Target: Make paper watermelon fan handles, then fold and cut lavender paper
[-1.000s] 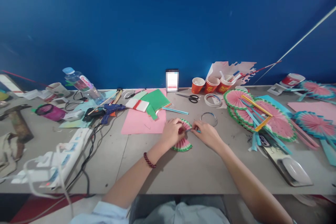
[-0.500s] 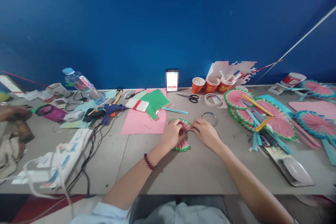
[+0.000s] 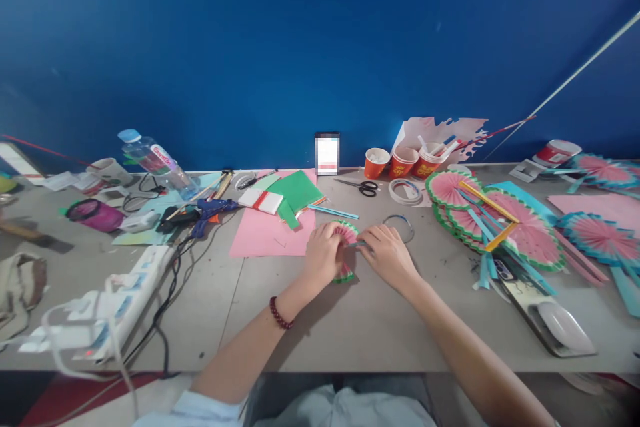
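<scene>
A round pleated paper fan [image 3: 345, 273], pink with a green rim, is gripped by my left hand [image 3: 321, 257], whose fingers cover part of it. Beside the fan's right side, my right hand [image 3: 387, 253] is closed in a pinch; a thin thing seems to be between its fingertips, too small to make out. Just behind my right hand lies a thin wire ring [image 3: 411, 230]. A pink paper sheet [image 3: 267, 237] is left of my left hand, with green paper [image 3: 303, 190] and blue strips [image 3: 337, 211] at its back.
Scissors [image 3: 369, 188], a wire coil [image 3: 404, 192] and paper cups [image 3: 376, 163] stand or lie behind my hands. Finished-looking watermelon fans [image 3: 533, 230] and a mouse [image 3: 565, 325] are at right. To the left are a glue gun [image 3: 207, 212], power strip [image 3: 135, 293] and bottle [image 3: 160, 159].
My left hand and the fan have shifted slightly left and up. My right fingertips have also moved a little left. At the far left, another person's hand has gone from view.
</scene>
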The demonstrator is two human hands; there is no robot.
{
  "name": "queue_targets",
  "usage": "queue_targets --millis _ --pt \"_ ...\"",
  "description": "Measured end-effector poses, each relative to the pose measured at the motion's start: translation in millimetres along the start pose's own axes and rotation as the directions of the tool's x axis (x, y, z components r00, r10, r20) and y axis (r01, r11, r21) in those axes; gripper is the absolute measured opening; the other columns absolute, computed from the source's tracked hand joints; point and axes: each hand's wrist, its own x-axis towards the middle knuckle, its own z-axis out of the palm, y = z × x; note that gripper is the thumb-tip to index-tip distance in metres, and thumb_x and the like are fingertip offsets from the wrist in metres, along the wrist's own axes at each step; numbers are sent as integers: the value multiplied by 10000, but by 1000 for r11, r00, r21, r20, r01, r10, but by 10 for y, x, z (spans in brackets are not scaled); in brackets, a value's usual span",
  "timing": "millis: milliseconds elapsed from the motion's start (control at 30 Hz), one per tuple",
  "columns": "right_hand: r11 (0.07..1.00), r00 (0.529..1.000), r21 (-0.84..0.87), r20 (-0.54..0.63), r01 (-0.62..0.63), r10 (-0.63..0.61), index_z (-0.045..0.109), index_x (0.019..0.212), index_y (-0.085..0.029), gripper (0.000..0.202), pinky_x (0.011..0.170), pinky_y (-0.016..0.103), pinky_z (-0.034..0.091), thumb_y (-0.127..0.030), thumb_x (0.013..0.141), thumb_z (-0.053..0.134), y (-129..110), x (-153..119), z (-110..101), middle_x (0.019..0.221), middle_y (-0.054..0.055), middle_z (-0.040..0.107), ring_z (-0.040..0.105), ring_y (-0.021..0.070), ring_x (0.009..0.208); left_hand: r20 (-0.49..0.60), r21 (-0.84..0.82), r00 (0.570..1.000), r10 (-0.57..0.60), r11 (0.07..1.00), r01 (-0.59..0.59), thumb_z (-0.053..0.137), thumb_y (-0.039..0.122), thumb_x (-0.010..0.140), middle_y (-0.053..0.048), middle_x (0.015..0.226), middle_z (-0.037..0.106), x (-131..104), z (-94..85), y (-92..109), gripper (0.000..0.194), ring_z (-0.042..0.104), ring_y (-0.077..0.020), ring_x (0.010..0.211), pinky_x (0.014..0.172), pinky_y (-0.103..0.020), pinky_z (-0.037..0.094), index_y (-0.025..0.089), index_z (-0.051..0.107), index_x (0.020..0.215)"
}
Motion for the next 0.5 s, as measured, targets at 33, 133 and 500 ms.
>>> queue_targets --millis 33,133,500 --pt "1000 1000 7 -20 11 -11 630 915 -187 96 795 326 310 -214 900 539 -9 2 -1 895 46 647 514 201 875 6 -22 1000 -4 1000 4 564 91 778 -83 1081 609 3 6 -12 98 544 -238 984 807 -375 438 165 626 796" --pt "1000 998 17 -60 12 -11 634 828 -194 134 823 342 301 -197 904 524 -33 0 -19 829 40 659 519 198 853 5 -137 1000 4 991 -3 577 92 766 -80 1045 627 17 12 -25 94 572 -227 952 812 -367 450 169 630 774" --pt "641 872 607 203 -470 446 613 661 -177 199 574 269 357 -355 751 613 94 4 1 631 26 616 528 162 608 -378 -613 873 -308 790 14 385 224 889 -79 1061 617 144 -244 -200 254 556 -202 1043 908 -360 418 197 594 1029"
